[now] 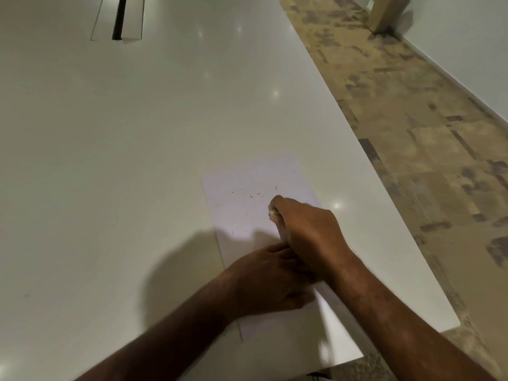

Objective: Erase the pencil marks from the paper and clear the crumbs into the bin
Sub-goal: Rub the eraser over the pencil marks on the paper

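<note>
In the lower middle of the frame, a white paper (247, 204) lies flat on the white table (110, 160), near its right edge. Small dark crumbs (251, 196) are scattered over the upper half of the paper. The right hand (305, 232) rests on the paper with its fingers (276, 204) curled around a small white eraser (272, 213), which touches the sheet. The left hand (266, 281) lies on the lower part of the paper, partly under the right wrist; how its fingers lie I cannot tell. At the upper left, the table has a dark slot (120, 17). At the right is a patterned floor (426, 133)
</note>
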